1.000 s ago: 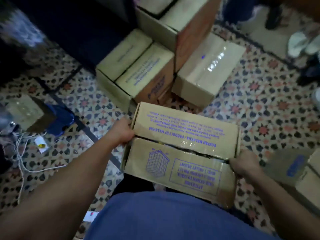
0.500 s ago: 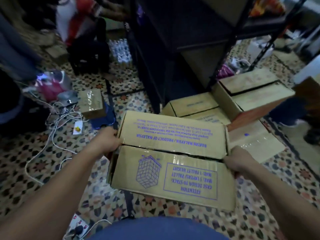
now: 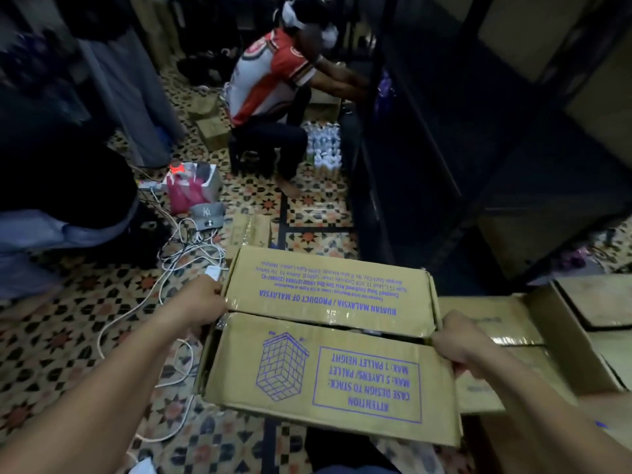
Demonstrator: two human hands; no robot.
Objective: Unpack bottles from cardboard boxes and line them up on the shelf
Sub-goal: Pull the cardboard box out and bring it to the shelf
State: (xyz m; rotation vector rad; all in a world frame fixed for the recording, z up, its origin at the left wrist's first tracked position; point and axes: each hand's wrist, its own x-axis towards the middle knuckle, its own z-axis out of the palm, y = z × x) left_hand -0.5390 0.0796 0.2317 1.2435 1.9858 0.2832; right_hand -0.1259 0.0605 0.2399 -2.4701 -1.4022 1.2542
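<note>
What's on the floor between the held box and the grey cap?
Head view: white cables and a small flat carton lie between the held box and grey cap.

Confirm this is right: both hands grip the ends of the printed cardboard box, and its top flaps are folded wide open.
Not quite. The left hand and right hand do grip the ends of the cardboard box, but its top flaps lie closed, meeting at a middle seam. The head view shows it.
</note>
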